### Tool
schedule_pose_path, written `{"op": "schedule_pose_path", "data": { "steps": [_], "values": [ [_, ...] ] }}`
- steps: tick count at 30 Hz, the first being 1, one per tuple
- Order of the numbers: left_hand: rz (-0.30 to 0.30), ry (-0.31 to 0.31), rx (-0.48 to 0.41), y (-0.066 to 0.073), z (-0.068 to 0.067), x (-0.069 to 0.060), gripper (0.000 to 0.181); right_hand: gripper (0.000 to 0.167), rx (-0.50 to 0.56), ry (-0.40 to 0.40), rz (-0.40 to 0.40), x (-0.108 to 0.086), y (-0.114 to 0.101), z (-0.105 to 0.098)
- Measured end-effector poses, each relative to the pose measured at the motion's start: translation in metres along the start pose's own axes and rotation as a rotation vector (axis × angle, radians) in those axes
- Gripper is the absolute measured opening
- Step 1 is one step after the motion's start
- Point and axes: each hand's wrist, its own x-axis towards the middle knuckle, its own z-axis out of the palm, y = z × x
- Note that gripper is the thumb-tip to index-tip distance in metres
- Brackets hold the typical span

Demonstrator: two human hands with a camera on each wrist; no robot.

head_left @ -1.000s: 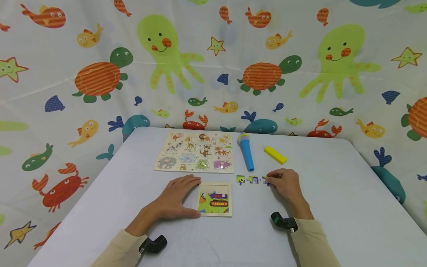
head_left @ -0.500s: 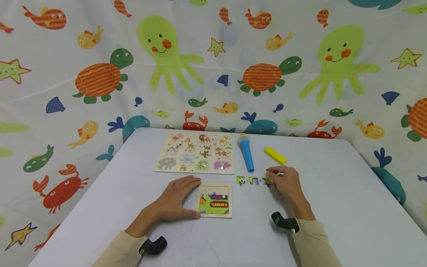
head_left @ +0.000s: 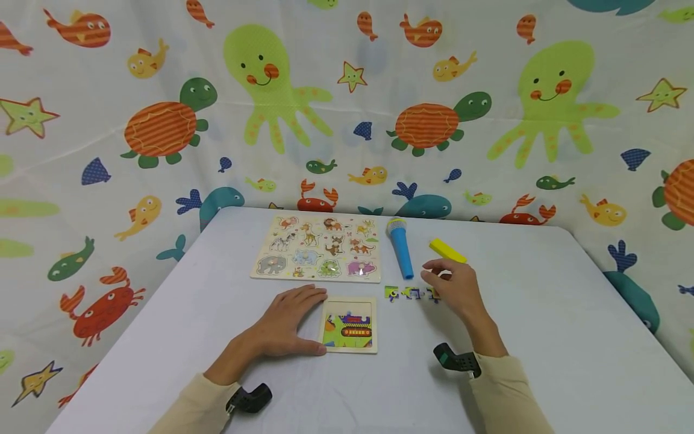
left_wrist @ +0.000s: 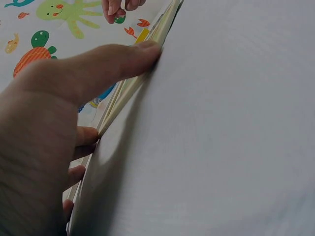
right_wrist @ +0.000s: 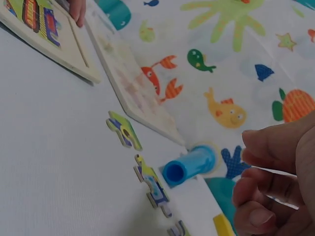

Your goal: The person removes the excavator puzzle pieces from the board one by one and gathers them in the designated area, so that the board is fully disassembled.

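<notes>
Wooden tray (head_left: 348, 307): sat half-filled on the surface (head_left: 542, 313); our left hand (head_left: 287, 321) lay spread wide along its edge, probably so it wouldn't slide.
Loose pieces (head_left: 412, 293): sat lined up right of it, likely for easy comparing.
Right hand (head_left: 456, 289): hovered by them, fingers loosely bent, holding nothing visible.

Right hand (head_left: 454, 289) has risen off puzzle piece (head_left: 432, 294).

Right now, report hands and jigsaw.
Left hand touching jigsaw tray; right hand visibly empty near loose pieces. Tray's upper part unfilled. Blue microphone beyond pieces, not between them and tray.
</notes>
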Motion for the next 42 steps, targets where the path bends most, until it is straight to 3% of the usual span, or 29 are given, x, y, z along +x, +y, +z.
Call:
{"op": "schedule_pose_path", "data": {
  "steps": [10, 25, 35, 42],
  "values": [
    [-0.009, -0.011, -0.002, 0.002, -0.002, -0.001, 0.102, 0.024, 0.007, -0.070, -0.073, -0.001, -0.019, 0.020],
    [-0.007, -0.004, 0.000, 0.002, -0.001, -0.001, 0.102, 0.023, 0.102, -0.197, -0.132, -0.013, -0.047, 0.048],
    [-0.011, -0.010, -0.007, 0.003, -0.002, -0.001, 0.101, 0.021, 0.127, -0.298, -0.210, -0.022, -0.055, 0.069],
    [-0.014, -0.010, -0.012, 0.004, -0.003, -0.002, 0.101, 0.019, 0.109, -0.343, -0.212, -0.026, -0.059, 0.079]
  ]
}}
